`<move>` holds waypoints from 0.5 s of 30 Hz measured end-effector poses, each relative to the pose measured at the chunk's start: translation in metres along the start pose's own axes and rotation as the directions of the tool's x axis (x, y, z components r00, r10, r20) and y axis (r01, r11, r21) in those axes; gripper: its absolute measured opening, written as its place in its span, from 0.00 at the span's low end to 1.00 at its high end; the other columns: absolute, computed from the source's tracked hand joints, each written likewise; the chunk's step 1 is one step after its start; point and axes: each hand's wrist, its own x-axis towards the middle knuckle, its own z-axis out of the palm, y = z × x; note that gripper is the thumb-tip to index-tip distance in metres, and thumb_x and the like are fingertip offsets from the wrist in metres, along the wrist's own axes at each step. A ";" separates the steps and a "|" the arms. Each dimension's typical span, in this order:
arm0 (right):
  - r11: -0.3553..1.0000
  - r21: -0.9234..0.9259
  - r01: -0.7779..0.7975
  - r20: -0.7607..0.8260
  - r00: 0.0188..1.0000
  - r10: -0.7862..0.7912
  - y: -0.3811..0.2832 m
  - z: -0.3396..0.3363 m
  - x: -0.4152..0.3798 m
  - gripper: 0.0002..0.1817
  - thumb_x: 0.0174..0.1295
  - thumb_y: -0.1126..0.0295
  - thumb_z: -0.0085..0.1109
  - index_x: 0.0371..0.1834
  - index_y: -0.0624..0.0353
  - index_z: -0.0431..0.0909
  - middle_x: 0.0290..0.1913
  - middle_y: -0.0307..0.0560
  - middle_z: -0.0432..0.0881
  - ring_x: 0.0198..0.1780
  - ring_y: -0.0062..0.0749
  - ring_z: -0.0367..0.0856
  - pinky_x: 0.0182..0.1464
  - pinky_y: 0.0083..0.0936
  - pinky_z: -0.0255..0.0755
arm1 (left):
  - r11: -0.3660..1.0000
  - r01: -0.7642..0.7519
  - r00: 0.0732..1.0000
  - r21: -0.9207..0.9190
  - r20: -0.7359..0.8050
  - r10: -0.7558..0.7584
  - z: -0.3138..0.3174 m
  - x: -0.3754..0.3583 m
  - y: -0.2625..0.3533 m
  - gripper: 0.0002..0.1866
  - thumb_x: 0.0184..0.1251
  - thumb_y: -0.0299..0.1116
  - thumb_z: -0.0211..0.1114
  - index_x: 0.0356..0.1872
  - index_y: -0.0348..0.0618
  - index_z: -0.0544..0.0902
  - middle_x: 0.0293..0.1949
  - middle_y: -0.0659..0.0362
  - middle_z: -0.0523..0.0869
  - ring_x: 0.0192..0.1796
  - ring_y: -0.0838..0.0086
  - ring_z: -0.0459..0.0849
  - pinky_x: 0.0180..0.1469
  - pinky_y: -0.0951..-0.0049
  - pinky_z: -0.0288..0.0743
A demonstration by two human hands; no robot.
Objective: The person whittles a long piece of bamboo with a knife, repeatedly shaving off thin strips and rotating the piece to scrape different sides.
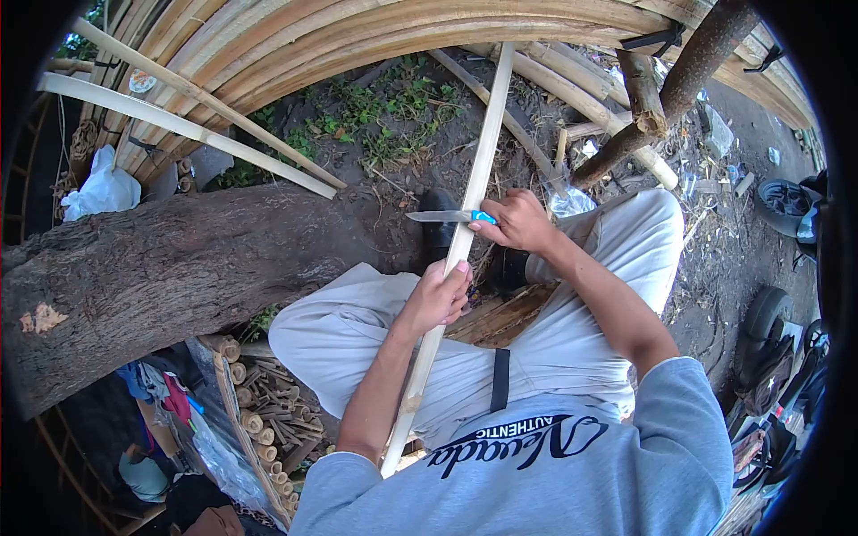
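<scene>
A long pale bamboo strip [483, 152] runs from the stacked strips at the top down between my legs to my waist. My left hand [440, 297] is wrapped around it near its middle. Just above, my right hand [518, 221] grips the blue handle of a knife [440, 216]. The knife's blade points left and lies across the strip, seemingly touching it. A dark shoe [436, 223] shows behind the blade tip.
A thick tree trunk [179, 268] lies at my left. Bundled bamboo strips [384, 36] curve across the top. A forked branch [666, 94] stands at upper right. Cut bamboo pieces [277, 402] fill a bin at lower left. Motorbike wheels [764, 322] are at right.
</scene>
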 end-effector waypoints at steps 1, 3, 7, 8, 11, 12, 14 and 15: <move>0.994 -0.029 0.104 -0.012 0.994 -0.105 0.010 -0.001 0.000 0.24 0.69 0.46 0.58 0.23 0.53 0.76 0.13 0.46 0.72 0.18 0.47 0.76 0.26 0.41 0.68 | 1.000 -0.014 1.000 0.027 -0.004 0.014 0.004 -0.001 -0.002 0.18 0.83 0.48 0.51 0.40 0.42 0.70 0.20 0.69 0.60 0.14 0.88 0.57 0.13 0.81 0.52; 0.977 -0.062 0.204 -0.025 0.978 -0.205 0.024 0.001 -0.002 0.25 0.69 0.44 0.56 0.23 0.52 0.75 0.12 0.45 0.72 0.17 0.47 0.77 0.25 0.41 0.68 | 0.998 -0.028 1.000 0.058 -0.005 0.028 0.006 -0.001 -0.002 0.18 0.83 0.48 0.51 0.40 0.42 0.70 0.21 0.69 0.60 0.14 0.88 0.57 0.13 0.81 0.52; 0.948 -0.232 0.220 -0.056 0.969 -0.239 0.045 0.005 -0.002 0.26 0.67 0.40 0.56 0.24 0.51 0.73 0.14 0.41 0.74 0.17 0.40 0.74 0.28 0.33 0.66 | 0.997 -0.021 1.000 0.068 -0.018 0.022 0.008 0.001 0.000 0.18 0.83 0.48 0.50 0.40 0.42 0.70 0.21 0.69 0.60 0.15 0.88 0.57 0.13 0.81 0.53; 0.952 -0.250 0.176 -0.090 0.975 -0.204 0.051 0.008 -0.003 0.27 0.67 0.40 0.56 0.23 0.51 0.72 0.14 0.41 0.74 0.16 0.40 0.74 0.28 0.33 0.66 | 0.997 -0.026 0.999 0.072 -0.031 0.028 0.007 0.002 0.001 0.18 0.83 0.48 0.50 0.40 0.42 0.70 0.21 0.69 0.60 0.15 0.88 0.58 0.13 0.81 0.53; 0.960 -0.257 0.114 -0.133 0.980 -0.152 0.057 0.028 -0.005 0.27 0.69 0.41 0.56 0.22 0.51 0.69 0.13 0.43 0.74 0.16 0.43 0.75 0.28 0.35 0.69 | 0.999 -0.020 0.998 0.046 -0.064 0.023 0.004 0.008 0.001 0.18 0.83 0.47 0.50 0.39 0.43 0.69 0.21 0.70 0.60 0.15 0.88 0.58 0.14 0.81 0.53; 0.957 -0.285 -0.052 -0.141 0.990 0.012 0.058 0.034 -0.005 0.27 0.70 0.42 0.54 0.24 0.53 0.73 0.15 0.47 0.76 0.18 0.47 0.78 0.28 0.39 0.72 | 0.999 -0.024 0.998 0.044 -0.065 0.027 0.003 0.008 0.000 0.18 0.83 0.47 0.50 0.39 0.43 0.69 0.21 0.70 0.60 0.15 0.88 0.58 0.14 0.81 0.53; 0.822 -0.300 -0.484 -0.229 0.873 0.430 0.079 0.035 -0.002 0.29 0.72 0.41 0.49 0.25 0.56 0.78 0.17 0.55 0.79 0.22 0.54 0.82 0.28 0.45 0.76 | 0.999 -0.010 0.997 0.036 -0.072 0.013 0.000 0.005 -0.001 0.17 0.84 0.45 0.48 0.37 0.42 0.69 0.19 0.70 0.61 0.15 0.88 0.58 0.14 0.80 0.54; 0.649 -0.269 -0.712 -0.298 0.702 0.647 0.105 0.027 -0.001 0.32 0.74 0.41 0.46 0.25 0.58 0.80 0.18 0.59 0.80 0.24 0.57 0.84 0.28 0.47 0.77 | 0.999 -0.014 0.997 0.040 -0.076 0.018 0.001 0.001 -0.003 0.17 0.84 0.45 0.48 0.37 0.42 0.69 0.19 0.70 0.61 0.15 0.88 0.58 0.14 0.80 0.54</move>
